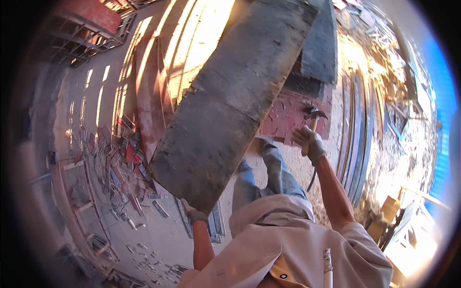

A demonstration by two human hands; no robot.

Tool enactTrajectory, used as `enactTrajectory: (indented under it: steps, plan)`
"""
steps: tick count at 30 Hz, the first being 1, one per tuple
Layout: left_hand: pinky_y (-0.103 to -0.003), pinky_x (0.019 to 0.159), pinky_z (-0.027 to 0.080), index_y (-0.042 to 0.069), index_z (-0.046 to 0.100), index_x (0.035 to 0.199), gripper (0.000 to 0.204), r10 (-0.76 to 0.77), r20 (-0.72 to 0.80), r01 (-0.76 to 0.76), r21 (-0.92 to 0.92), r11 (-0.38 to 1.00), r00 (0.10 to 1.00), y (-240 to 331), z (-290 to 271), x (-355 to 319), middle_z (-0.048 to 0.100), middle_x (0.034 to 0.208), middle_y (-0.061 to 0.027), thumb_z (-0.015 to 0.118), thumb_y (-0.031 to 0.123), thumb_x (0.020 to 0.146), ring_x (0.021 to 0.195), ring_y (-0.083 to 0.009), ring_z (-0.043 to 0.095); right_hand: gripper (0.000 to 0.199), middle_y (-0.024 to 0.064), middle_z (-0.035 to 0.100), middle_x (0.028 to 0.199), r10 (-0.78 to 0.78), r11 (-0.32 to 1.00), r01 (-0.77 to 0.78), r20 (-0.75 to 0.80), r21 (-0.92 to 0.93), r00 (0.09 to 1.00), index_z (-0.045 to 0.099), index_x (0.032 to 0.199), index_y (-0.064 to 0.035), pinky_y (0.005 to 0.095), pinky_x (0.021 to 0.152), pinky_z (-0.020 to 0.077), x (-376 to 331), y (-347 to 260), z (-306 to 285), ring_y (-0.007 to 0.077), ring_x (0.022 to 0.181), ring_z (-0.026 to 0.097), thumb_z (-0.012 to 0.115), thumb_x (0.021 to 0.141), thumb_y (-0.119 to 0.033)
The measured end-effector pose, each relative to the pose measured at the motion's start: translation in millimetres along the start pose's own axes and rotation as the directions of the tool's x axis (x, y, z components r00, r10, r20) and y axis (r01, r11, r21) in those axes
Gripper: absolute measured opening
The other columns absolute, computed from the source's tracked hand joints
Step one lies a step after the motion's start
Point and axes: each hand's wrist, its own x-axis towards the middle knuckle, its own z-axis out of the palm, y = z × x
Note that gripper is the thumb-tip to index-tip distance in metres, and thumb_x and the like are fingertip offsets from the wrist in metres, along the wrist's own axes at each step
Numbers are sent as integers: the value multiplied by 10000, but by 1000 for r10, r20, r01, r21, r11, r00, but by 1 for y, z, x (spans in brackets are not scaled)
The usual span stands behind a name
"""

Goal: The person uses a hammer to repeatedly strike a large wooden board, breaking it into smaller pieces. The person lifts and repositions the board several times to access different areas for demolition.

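A long dark plywood board point(230, 91), scuffed and ragged along its edges, slants across the middle from far right to near left. My left hand point(193, 211), in a pale glove, grips the board's near corner; its fingers are partly hidden behind it. Right of the board, my gloved right hand point(309, 143) holds a claw hammer point(315, 114) by its handle, head pointing away from me. Below the hammer lies a reddish panel point(288, 113) with a scarred surface. Another dark board point(319, 48) rests beyond it, partly covered by the long one.
Scrap pieces of wood point(127, 165) litter the floor on the left, near a ladder-like frame point(79, 206). Reddish boards point(149, 91) lie beyond them. Long planks point(355, 134) run along the right. A cigarette point(328, 269) with ash shows close up at the lower edge.
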Motion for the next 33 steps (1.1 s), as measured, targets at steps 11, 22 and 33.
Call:
enactTrajectory:
  steps: [11,22,33]
  plan:
    - [-465,866,606,-62,689,1275,643,510,-466,-300,454,839,723,-21,10,-73,744,1175,-167,606,517,1008,1021,-310,711,280,95,686,1037,-159,861,-328,819,388,551,644,985,-133,541,812,558,240,-130,93,323,931,648,523,1062,-374]
    - [-457,886,591,-67,678,1286,670,606,41,-506,595,624,794,3,164,-69,733,1198,-170,597,535,1005,1048,-308,700,219,73,667,780,-199,978,202,52,-54,979,688,917,-17,345,519,498,75,-132,132,199,613,629,736,921,-231]
    - [-449,906,576,-72,666,1297,696,595,163,-535,661,526,787,60,140,-26,722,1221,-172,588,554,1003,1074,-306,689,206,41,675,803,-55,998,50,-133,-40,990,705,943,-26,362,583,529,25,-51,111,178,657,636,729,952,-230]
